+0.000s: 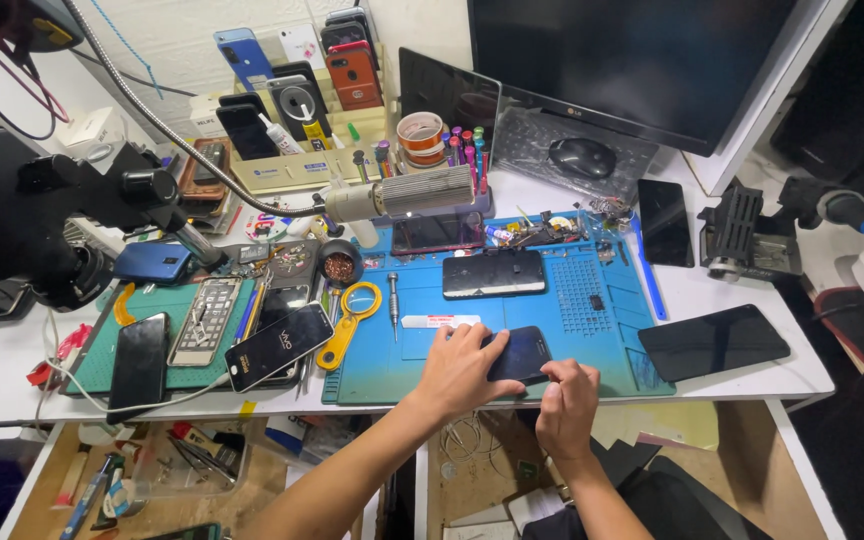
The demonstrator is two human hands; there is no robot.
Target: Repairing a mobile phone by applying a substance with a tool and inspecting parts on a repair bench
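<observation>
Both hands work on a dark smartphone [519, 354] lying at the near edge of the blue repair mat [572, 310] on the white surface [752, 375]. The left hand [455, 368] has its grip clamped on the phone's left side; the right hand [568, 398] pinches its near right corner. A yellow magnifier [349, 322] and a screwdriver [393, 303] lie just left.

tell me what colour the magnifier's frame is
Yellow; the magnifier shows best in the head view, left of the hands.

My left hand [460, 368] and right hand [568, 400] flank a phone [519, 354] on the mat [612, 340], another phone [493, 273] lies beyond them, a magnifier [350, 318] left, a screen panel [713, 342] right.
</observation>
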